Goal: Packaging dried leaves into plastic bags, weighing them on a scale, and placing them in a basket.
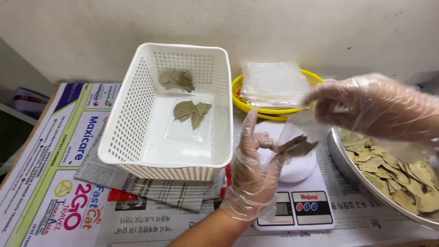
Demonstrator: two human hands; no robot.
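Note:
Both my hands wear thin clear plastic gloves. My left hand (254, 171) pinches the lower end of a small clear plastic bag (299, 139) with dried bay leaves inside. My right hand (372, 105) grips the bag's upper edge. The bag hangs just above the white round platform of a small digital kitchen scale (297, 201). To the left stands a white perforated plastic basket (132, 137) holding two clear packets of dried leaves (191, 112).
A metal tray (340, 160) full of loose dried bay leaves (398, 176) sits at the right. A yellow basket (240, 91) with a stack of empty clear bags (274, 84) stands behind the scale. Newspapers cover the table; a wall rises behind.

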